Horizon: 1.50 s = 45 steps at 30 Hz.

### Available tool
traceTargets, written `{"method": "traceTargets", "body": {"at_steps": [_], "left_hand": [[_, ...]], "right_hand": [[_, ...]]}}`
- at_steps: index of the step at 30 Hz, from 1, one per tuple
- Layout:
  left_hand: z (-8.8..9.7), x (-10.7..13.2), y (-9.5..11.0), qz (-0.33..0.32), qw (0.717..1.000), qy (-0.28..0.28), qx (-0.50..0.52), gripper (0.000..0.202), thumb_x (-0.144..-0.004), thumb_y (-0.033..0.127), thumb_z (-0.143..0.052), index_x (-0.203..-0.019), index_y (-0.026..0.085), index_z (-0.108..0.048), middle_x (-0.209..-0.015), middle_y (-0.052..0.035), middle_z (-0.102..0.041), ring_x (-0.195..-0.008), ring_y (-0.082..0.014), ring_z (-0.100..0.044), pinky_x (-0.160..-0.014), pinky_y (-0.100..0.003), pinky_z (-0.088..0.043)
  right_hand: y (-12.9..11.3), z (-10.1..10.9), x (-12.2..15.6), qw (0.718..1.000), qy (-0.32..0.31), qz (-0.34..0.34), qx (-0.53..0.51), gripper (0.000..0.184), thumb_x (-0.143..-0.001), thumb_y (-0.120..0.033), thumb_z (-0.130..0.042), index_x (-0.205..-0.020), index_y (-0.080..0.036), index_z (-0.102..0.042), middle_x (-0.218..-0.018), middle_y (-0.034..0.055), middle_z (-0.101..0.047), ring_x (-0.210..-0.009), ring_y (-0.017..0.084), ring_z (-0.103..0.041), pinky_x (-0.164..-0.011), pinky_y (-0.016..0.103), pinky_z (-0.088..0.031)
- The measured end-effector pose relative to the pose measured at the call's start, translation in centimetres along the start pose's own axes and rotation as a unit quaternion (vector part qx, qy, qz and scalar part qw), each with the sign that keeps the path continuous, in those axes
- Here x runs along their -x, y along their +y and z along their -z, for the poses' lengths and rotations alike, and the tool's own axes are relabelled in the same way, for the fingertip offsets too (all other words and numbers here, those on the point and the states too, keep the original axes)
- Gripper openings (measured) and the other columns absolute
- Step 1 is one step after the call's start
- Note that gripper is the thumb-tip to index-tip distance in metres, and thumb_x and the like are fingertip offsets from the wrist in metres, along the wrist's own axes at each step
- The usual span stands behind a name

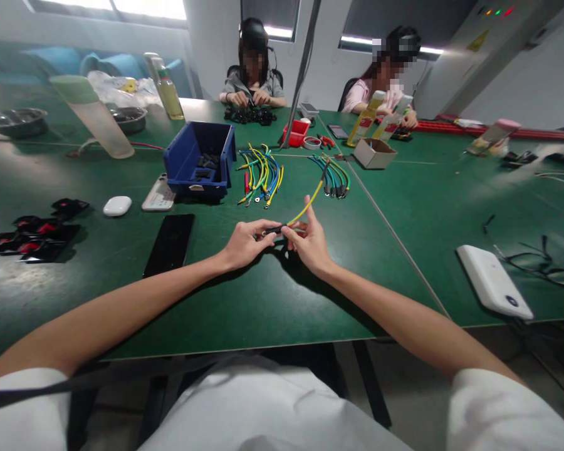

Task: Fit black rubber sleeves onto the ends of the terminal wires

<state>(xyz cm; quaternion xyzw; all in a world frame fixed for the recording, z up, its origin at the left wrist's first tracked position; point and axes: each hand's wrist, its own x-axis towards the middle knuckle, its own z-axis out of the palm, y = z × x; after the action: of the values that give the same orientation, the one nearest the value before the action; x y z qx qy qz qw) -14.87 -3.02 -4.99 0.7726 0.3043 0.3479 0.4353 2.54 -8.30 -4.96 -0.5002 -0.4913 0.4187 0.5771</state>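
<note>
Between my two hands is a short yellow cable with a black sleeve on its near end. My left hand pinches the sleeve's end between thumb and fingers. At the point where yellow meets black, my right hand grips the cable, its index finger raised. The cable's far end rises toward a bundle of blue and green cables with black-sleeved ends. Left of that lies a looser pile of yellow, green and blue cables with bare ring lugs.
A blue bin holds small black pieces. Nearby lie a black phone, another phone and a white earbud case. A white power bank and glasses lie right. Two people sit across the green table.
</note>
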Motion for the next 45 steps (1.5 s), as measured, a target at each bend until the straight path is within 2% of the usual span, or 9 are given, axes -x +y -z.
{"method": "traceTargets", "body": {"at_steps": [9,16,20,24,31,36,39,42,45], "left_hand": [[-0.1,0.1,0.6,-0.002,0.998,-0.062,0.004,0.031,-0.088,0.034,-0.059,-0.111,0.012,-0.061,-0.091,-0.0075,-0.074,-0.077,-0.0175,-0.071,-0.069,-0.027,-0.055],[-0.2,0.2,0.5,-0.015,0.996,-0.093,0.004,0.024,-0.087,0.028,-0.058,-0.106,0.014,-0.058,-0.099,-0.0087,-0.074,-0.089,-0.0198,-0.072,-0.073,-0.027,-0.055],[-0.1,0.1,0.6,-0.015,0.995,-0.094,0.003,0.023,-0.088,0.028,-0.057,-0.106,0.014,-0.057,-0.098,-0.0085,-0.074,-0.088,-0.0199,-0.072,-0.074,-0.028,-0.056],[0.0,0.1,0.8,-0.014,0.995,-0.102,-0.001,0.022,-0.087,0.029,-0.057,-0.104,0.014,-0.058,-0.094,-0.0079,-0.074,-0.086,-0.0201,-0.072,-0.074,-0.029,-0.056],[0.1,0.1,0.7,-0.010,0.994,-0.105,-0.006,0.022,-0.088,0.030,-0.058,-0.103,0.014,-0.059,-0.098,-0.0084,-0.074,-0.086,-0.0194,-0.071,-0.070,-0.026,-0.054],[0.1,0.0,0.9,-0.019,0.994,-0.102,-0.019,0.027,-0.088,0.029,-0.058,-0.111,0.014,-0.058,-0.105,-0.0091,-0.073,-0.093,-0.0205,-0.071,-0.071,-0.026,-0.052],[0.2,0.0,0.9,-0.029,0.993,-0.103,-0.046,0.037,-0.089,0.027,-0.057,-0.124,0.016,-0.055,-0.100,-0.0066,-0.074,-0.086,-0.0187,-0.071,-0.069,-0.026,-0.050],[0.3,-0.1,0.8,-0.031,0.991,-0.102,-0.076,0.041,-0.088,0.026,-0.056,-0.128,0.016,-0.054,-0.097,-0.0061,-0.075,-0.075,-0.0167,-0.069,-0.068,-0.026,-0.049],[0.2,-0.1,0.4,-0.027,0.993,-0.091,-0.076,0.040,-0.086,0.023,-0.057,-0.126,0.015,-0.055,-0.103,-0.0086,-0.074,-0.079,-0.0175,-0.070,-0.071,-0.027,-0.051]], "right_hand": [[0.0,-0.4,0.4,1.000,0.024,-0.004,-0.012,0.097,-0.075,-0.038,-0.071,-0.154,-0.036,-0.016,-0.079,-0.0053,-0.057,-0.050,0.007,-0.053,-0.044,0.021,-0.044],[0.3,-0.3,0.2,1.000,0.008,-0.008,-0.016,0.091,-0.076,-0.033,-0.070,-0.152,-0.033,-0.019,-0.080,-0.0037,-0.061,-0.055,0.009,-0.057,-0.047,0.022,-0.047],[0.3,-0.3,0.1,0.999,0.014,-0.012,-0.036,0.092,-0.074,-0.032,-0.071,-0.150,-0.029,-0.020,-0.076,-0.0054,-0.061,-0.054,0.009,-0.057,-0.048,0.021,-0.046],[0.3,-0.4,-0.2,0.999,0.016,-0.024,-0.042,0.086,-0.070,-0.031,-0.073,-0.146,-0.024,-0.032,-0.072,-0.0058,-0.060,-0.052,0.008,-0.054,-0.047,0.021,-0.044],[0.0,-0.2,-0.4,0.999,-0.005,-0.024,-0.036,0.081,-0.070,-0.030,-0.072,-0.144,-0.026,-0.041,-0.069,-0.0065,-0.056,-0.049,0.007,-0.050,-0.045,0.021,-0.041],[0.1,-0.1,-0.9,0.999,0.002,-0.025,-0.040,0.083,-0.068,-0.030,-0.073,-0.144,-0.023,-0.041,-0.067,-0.0070,-0.056,-0.048,0.007,-0.049,-0.044,0.021,-0.041],[0.3,0.0,-1.4,0.999,0.007,-0.023,-0.030,0.079,-0.068,-0.031,-0.073,-0.141,-0.021,-0.045,-0.066,-0.0068,-0.057,-0.048,0.007,-0.048,-0.044,0.021,-0.040],[0.4,0.2,-1.9,1.000,0.013,-0.015,-0.016,0.076,-0.069,-0.032,-0.072,-0.140,-0.020,-0.046,-0.067,-0.0066,-0.057,-0.047,0.007,-0.047,-0.044,0.021,-0.039],[0.6,0.5,-2.5,1.000,0.026,0.001,-0.004,0.075,-0.070,-0.032,-0.071,-0.139,-0.020,-0.046,-0.068,-0.0067,-0.057,-0.048,0.006,-0.047,-0.045,0.020,-0.040]]}}
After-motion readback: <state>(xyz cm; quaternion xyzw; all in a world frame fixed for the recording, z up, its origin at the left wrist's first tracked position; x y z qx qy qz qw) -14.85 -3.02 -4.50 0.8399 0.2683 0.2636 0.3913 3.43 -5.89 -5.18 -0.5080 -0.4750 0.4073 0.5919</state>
